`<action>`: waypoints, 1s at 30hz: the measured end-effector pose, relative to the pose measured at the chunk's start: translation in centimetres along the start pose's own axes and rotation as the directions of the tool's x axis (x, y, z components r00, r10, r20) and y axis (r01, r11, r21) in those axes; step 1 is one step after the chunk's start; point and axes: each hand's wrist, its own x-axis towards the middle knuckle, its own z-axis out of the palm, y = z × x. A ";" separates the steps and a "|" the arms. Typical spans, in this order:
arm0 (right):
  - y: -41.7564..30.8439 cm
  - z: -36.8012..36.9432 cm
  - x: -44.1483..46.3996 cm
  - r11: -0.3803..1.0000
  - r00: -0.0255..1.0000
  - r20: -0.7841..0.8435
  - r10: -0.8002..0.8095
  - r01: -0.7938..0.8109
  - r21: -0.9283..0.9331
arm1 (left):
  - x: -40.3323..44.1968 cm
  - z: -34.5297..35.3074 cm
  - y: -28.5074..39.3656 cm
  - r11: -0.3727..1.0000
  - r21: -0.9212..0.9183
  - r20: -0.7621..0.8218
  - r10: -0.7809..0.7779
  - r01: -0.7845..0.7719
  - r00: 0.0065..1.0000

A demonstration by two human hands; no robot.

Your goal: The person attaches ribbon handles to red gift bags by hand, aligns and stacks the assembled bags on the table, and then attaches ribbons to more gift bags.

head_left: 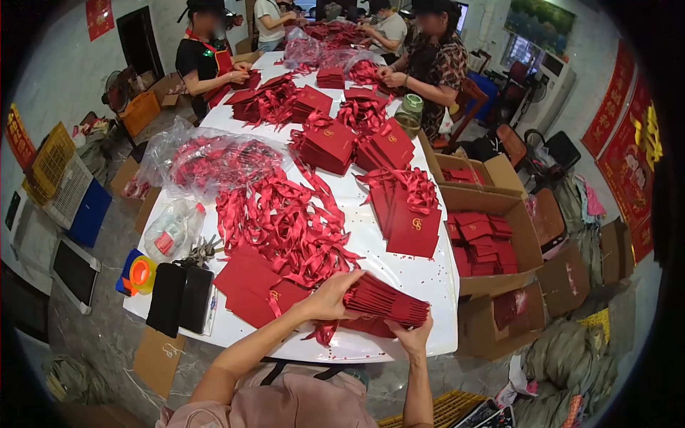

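Note:
At the near edge of the white table, a thick stack of red paper bags [385, 299] is held between both hands, its folded edges facing up. My left hand [332, 296] is closed on the stack's left end. My right hand [412, 334] grips the lower right corner. Under and beside the left wrist lie flat red bags [257, 285] with a gold logo. Just beyond is a large tangled heap of red ribbons [278, 228]. Farther right, finished-looking bags with ribbon handles [407, 221] lie in a pile.
Clear plastic bags of ribbon [221, 164] lie at left, near a plastic bottle [171, 228], keys, a black phone [196, 299] and an orange tape roll [143, 272]. Cardboard boxes [514, 207] holding red bags stand along the table's right side. Several co-workers [428, 64] handle red pieces farther up.

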 end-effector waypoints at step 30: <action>-8.4 0.9 9.9 0.699 0.814 0.362 -0.454 0.577 -0.423 | 3.9 -0.6 -0.1 0.384 -0.908 -0.203 -0.754 0.168 0.625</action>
